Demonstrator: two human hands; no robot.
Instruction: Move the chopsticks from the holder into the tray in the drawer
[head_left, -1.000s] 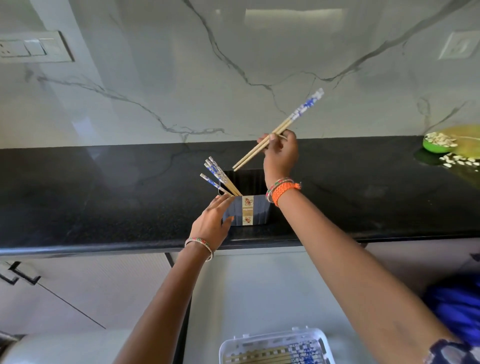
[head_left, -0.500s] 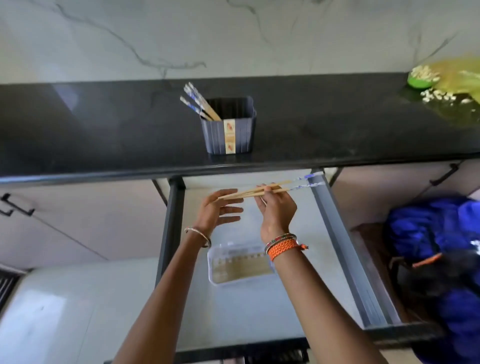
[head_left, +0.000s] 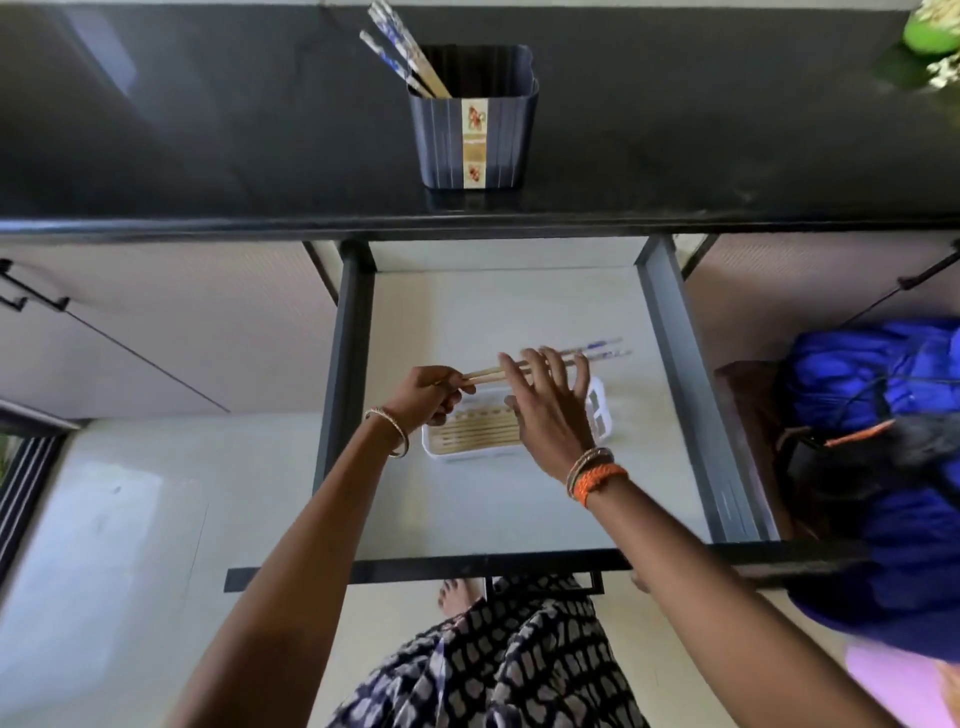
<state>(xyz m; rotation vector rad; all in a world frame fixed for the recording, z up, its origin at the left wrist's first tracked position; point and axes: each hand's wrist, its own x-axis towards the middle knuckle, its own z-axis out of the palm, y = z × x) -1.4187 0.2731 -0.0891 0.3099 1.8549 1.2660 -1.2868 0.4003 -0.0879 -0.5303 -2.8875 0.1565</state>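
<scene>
A dark blue holder (head_left: 498, 135) stands on the black counter (head_left: 208, 130) with a few blue-patterned chopsticks (head_left: 402, 49) leaning left in it. Below, the drawer (head_left: 670, 332) is pulled out. A white tray (head_left: 600, 410) lies on its floor with several chopsticks (head_left: 480, 431) in it. A pair of chopsticks (head_left: 602, 349) is held level just above the tray's far edge. My left hand (head_left: 428, 397) pinches their plain ends. My right hand (head_left: 550, 405) lies over their middle with fingers spread, hiding part of the tray.
A blue bag (head_left: 883, 415) with a dark strap sits on the floor right of the drawer. A green bowl (head_left: 930, 31) is at the counter's far right. Closed cupboard doors (head_left: 156, 322) flank the drawer's left. The drawer's front rail (head_left: 467, 564) is near my body.
The view dropped from the counter to the drawer. The pair lifted from the holder moved down over the tray; my left hand took its ends and my right hand's fingers spread open.
</scene>
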